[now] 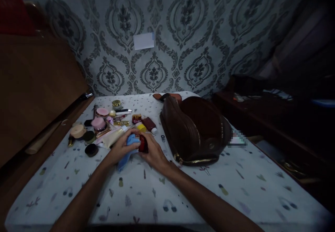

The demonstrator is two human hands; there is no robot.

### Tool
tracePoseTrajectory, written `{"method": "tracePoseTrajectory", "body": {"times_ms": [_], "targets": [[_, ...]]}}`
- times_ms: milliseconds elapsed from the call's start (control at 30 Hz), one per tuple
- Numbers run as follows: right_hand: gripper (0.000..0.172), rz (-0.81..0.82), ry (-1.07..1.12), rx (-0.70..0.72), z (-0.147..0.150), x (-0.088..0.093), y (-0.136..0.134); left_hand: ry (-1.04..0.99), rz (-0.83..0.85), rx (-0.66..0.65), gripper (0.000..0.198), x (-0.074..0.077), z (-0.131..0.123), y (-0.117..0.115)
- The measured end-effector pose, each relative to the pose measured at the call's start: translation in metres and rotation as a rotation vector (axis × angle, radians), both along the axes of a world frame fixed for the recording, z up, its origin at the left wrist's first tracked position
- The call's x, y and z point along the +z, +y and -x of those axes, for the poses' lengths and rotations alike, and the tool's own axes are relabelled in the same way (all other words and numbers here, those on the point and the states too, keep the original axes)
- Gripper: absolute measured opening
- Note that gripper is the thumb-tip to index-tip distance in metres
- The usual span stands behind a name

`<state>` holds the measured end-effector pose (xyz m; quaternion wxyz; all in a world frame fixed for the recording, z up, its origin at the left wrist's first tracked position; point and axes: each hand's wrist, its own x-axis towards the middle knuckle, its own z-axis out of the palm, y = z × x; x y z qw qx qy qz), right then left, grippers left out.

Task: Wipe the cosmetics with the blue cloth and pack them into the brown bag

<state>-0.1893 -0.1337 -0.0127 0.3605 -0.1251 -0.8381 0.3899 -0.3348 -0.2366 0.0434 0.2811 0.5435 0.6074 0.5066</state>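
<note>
My left hand [121, 148] is closed on a light blue cloth [125, 160], one end of which hangs down toward the table. The cloth presses against a small dark red jar [142, 144] that my right hand [154, 151] grips from the side. Both hands meet low over the table, just in front of a cluster of cosmetics. Beyond my fingers lie a cream-coloured tube [115, 137], a yellow-capped item [141, 127], a dark red bottle with a white cap [149, 124] and a red jar with a gold lid [136, 119].
A large brown leather bag [193, 130] stands right of my hands. To the left are pink round containers [98, 123], a beige compact [78, 131] and a black round lid [91, 150]. The printed tablecloth [136, 200] reaches the patterned wall [154, 71]. Brown furniture [34, 95] borders the left side.
</note>
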Motion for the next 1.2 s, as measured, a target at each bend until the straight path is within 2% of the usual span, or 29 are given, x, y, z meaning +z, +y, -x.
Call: {"method": "tracePoseTrajectory", "body": {"times_ms": [100,233,333,433,500,600,633,700,900,1033,1067,1200], "targets": [[0.069,-0.073,-0.094,0.016,-0.004,0.002,-0.004,0.024,-0.045,0.103,0.033,-0.008,-0.006,0.001],[0.071,-0.13,-0.124,0.101,-0.004,0.007,-0.007,0.006,-0.033,0.199,0.034,-0.01,-0.006,0.001],[0.066,-0.088,-0.086,0.128,-0.003,0.008,-0.006,-0.008,-0.024,0.269,0.037,-0.012,-0.005,0.001],[0.061,-0.024,-0.051,0.076,-0.001,0.007,-0.002,-0.06,-0.002,0.324,0.037,-0.015,-0.005,-0.001],[0.061,0.035,-0.023,0.028,0.0,0.004,0.001,-0.182,0.015,0.284,0.041,-0.017,-0.004,-0.004],[0.067,0.198,0.033,-0.017,0.004,-0.002,0.005,-0.361,-0.068,0.154,0.067,-0.019,-0.001,-0.008],[0.069,0.271,0.051,-0.022,0.005,-0.004,0.005,-0.387,-0.105,0.129,0.073,-0.02,0.0,-0.009],[0.072,0.413,0.072,-0.015,0.008,-0.006,0.006,-0.384,-0.139,0.138,0.072,-0.019,0.002,-0.009],[0.071,0.721,0.096,0.083,0.011,0.001,0.006,-0.247,-0.228,0.361,0.028,-0.013,0.0,-0.005],[0.063,0.725,0.089,0.088,0.01,0.004,0.004,0.057,-0.334,0.471,0.03,-0.013,-0.004,-0.009],[0.06,0.696,0.083,0.099,0.009,0.004,0.004,0.17,-0.346,0.434,0.032,-0.014,-0.006,-0.01],[0.049,0.491,0.053,0.126,0.002,0.007,0.002,0.539,-0.257,0.1,0.033,-0.021,-0.015,-0.011]]}}
